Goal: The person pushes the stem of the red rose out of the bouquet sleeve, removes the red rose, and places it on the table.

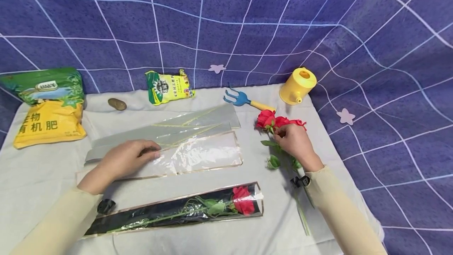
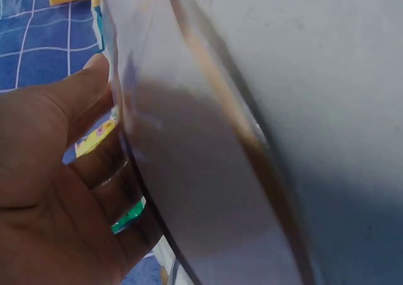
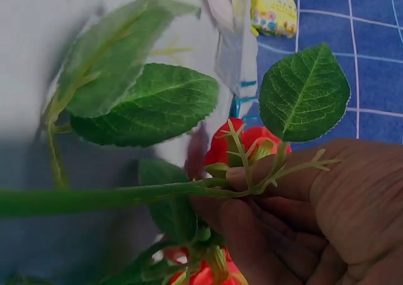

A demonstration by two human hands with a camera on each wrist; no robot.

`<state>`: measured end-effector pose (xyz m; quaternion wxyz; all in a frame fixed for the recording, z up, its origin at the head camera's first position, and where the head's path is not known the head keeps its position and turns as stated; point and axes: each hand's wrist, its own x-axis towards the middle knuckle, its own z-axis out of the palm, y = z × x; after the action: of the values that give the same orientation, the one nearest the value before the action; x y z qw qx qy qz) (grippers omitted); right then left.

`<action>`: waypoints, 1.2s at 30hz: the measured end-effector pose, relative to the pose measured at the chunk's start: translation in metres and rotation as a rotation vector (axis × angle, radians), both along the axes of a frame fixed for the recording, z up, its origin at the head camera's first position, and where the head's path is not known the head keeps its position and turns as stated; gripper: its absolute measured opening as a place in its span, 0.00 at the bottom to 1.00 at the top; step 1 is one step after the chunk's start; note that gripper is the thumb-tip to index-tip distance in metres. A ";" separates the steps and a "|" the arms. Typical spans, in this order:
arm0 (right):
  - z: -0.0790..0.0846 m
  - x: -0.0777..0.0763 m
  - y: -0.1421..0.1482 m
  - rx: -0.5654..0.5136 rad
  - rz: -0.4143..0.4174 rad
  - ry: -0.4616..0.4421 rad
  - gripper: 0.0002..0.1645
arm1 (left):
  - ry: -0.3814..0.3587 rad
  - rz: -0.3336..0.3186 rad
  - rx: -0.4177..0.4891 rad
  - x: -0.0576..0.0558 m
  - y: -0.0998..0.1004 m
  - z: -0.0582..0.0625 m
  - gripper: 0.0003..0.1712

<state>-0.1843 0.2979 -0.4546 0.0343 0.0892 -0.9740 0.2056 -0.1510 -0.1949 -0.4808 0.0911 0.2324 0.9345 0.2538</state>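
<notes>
Red rose [image 1: 265,119] at the right of the white cloth [image 1: 170,243]: your right hand [image 1: 296,141] pinches its green stem [image 3: 126,198] near the top. Your left hand [image 1: 129,158], loosely curved, touches the far edge of the clear, gold-rimmed sleeve [image 1: 207,154]; whether it pinches there, I cannot tell. A second rose [image 1: 243,200], inside a black-backed sleeve [image 1: 159,209], lies nearer you.

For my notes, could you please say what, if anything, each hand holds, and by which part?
The right hand holds a red rose by its stem, below the bloom; whether the left hand grips the clear sleeve cannot be told.
</notes>
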 end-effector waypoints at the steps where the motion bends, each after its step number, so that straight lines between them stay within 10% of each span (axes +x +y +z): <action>1: -0.001 0.000 0.002 0.008 -0.001 0.012 0.03 | 0.013 0.003 -0.005 0.001 -0.001 0.000 0.14; 9: 0.009 -0.003 0.010 -0.006 -0.037 0.026 0.04 | 0.146 0.062 -0.015 0.023 -0.020 0.011 0.17; 13: 0.028 -0.001 0.012 -0.036 -0.082 0.191 0.08 | 0.183 0.122 -0.034 0.040 -0.047 0.021 0.16; 18: 0.051 0.010 -0.012 -0.140 0.205 0.390 0.11 | 0.161 0.270 -0.083 0.056 -0.090 0.024 0.16; 23: 0.048 0.024 -0.062 -0.096 0.624 0.143 0.18 | -0.018 0.439 -0.158 0.067 -0.116 0.016 0.24; 26: 0.028 0.025 -0.080 0.000 0.751 -0.044 0.24 | -0.128 0.422 -0.178 0.070 -0.125 0.006 0.31; 36: -0.009 0.025 -0.091 0.112 0.777 -0.187 0.28 | -0.102 0.363 -0.127 0.076 -0.129 -0.005 0.19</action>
<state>-0.1592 0.2074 -0.4638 -0.1395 0.4335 -0.8763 0.1572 -0.0754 -0.3238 -0.4854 0.1054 0.0408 0.9694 0.2178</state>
